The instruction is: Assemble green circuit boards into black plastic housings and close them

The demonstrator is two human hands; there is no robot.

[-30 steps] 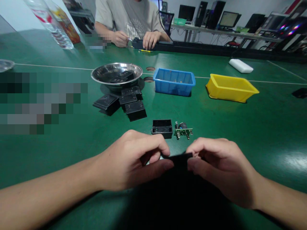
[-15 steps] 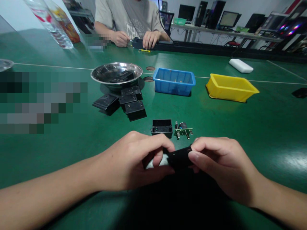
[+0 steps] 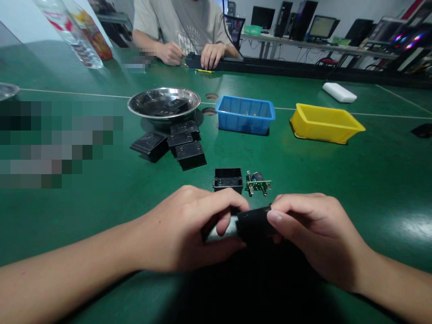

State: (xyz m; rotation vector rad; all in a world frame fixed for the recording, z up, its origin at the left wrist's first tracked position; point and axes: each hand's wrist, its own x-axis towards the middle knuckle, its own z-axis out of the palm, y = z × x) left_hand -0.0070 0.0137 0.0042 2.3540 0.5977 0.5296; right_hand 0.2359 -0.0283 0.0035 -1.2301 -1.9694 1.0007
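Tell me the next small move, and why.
Probably tilt the black part upward: the right hand pinches one end, the left hand holds a pale piece at the other, and the lower side is too dark to make out.

I have the black plastic piece (image 3: pixel 255 221) held on the near side of the open black case (image 3: pixel 228 180), and a little to its right. It looks like a plain rectangular block, tilted so its upper edge climbs toward the right, where it is pinched; its underside sinks into shadow I can't read. The pale grey-green item (image 3: pixel 232 228) sits nearer me than the open black case too, partly covered, its right end meeting the black plastic piece.
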